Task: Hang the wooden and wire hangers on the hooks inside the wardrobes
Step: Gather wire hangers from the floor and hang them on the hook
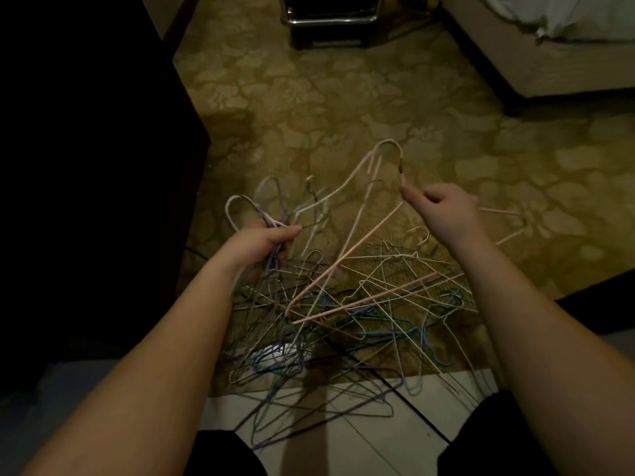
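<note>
The left hand (266, 240) was closed round a bunch of wire hangers (261, 209), fingers curled and thumb laid along the top, with the hooks fanning out toward eleven and twelve o'clock of the hand; white, purple and dark wires showed among them. The right hand (443, 209) pinched a pink wire hanger (347, 249) by its neck, just below the hook, which arched up toward eleven o'clock of that hand. The pink hanger's body slanted down toward seven o'clock, its far corner touching the heap below.

Between and beneath the two forearms lay a tangled pile of wire hangers (360, 324), pink, white, blue, green, purple and black, criss-crossed so that single ones were hard to follow. The pile spread across the edge where the patterned carpet (343, 104) met a pale tiled floor (360, 441) at six o'clock. Another pink hanger's end stuck out at three o'clock of the right hand.

Dark furniture (86, 166) filled the nine o'clock side, too dim to tell whether it was a wardrobe. At twelve o'clock stood a dark stool with a metal frame (330, 22), and at one to two o'clock the corner of a bed (549, 56) with white linen hanging over it. The person's dark-clad knees showed at the bottom edge.
</note>
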The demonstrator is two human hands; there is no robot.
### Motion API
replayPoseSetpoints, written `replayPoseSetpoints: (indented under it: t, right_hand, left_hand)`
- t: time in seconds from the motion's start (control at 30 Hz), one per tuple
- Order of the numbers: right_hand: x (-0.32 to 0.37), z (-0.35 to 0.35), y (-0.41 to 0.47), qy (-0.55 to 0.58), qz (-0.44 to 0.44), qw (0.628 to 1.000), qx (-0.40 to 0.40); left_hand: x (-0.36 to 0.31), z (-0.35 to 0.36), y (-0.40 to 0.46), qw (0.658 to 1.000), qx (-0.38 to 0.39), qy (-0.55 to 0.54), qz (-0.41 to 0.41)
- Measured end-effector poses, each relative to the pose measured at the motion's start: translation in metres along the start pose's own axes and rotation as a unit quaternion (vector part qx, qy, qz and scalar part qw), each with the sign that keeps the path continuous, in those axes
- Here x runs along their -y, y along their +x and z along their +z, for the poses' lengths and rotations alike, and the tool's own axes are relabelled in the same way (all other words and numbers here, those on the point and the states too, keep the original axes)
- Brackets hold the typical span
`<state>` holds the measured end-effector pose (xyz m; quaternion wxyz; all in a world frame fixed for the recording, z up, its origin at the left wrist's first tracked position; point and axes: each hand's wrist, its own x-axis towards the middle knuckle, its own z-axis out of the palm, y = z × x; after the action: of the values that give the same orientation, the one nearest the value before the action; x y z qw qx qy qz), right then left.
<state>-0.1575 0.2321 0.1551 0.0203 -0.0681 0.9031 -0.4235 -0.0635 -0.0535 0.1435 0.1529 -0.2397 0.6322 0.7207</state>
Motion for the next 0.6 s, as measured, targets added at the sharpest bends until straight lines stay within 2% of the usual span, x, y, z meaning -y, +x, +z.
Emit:
replayPoseSetpoints:
  t: [0.07, 0.13, 0.23, 0.4, 0.5, 0.6]
  right_hand:
    - [0.007, 0.009, -0.001, 0.014, -0.026, 0.999, 0.032]
    - [0.014, 0.016, -0.003, -0.020, -0.058, 0.997, 0.046]
    - [0.015, 0.024, 0.000, -0.087, -0.080, 0.992, 0.032]
    - [0.020, 0.033, 0.000, -0.004, -0.088, 0.996, 0.027]
    - [0.029, 0.036, 0.002, 0.004, -0.097, 0.993, -0.063]
    - [0.019, 0.032, 0.014, 0.130, 0.006, 0.971, -0.201]
  left_hand:
    - [-0.002, 0.017, -0.004, 0.998, 0.057, 0.002, -0.022]
    - [-0.003, 0.032, -0.008, 0.992, 0.118, -0.019, -0.036]
    - [-0.002, 0.039, -0.009, 0.988, 0.146, -0.034, -0.046]
    - [-0.004, 0.036, -0.010, 0.981, 0.188, 0.022, -0.038]
    - [-0.007, 0.025, -0.010, 0.982, 0.186, 0.003, -0.034]
    - [-0.015, 0.006, -0.014, 0.982, 0.179, -0.048, -0.022]
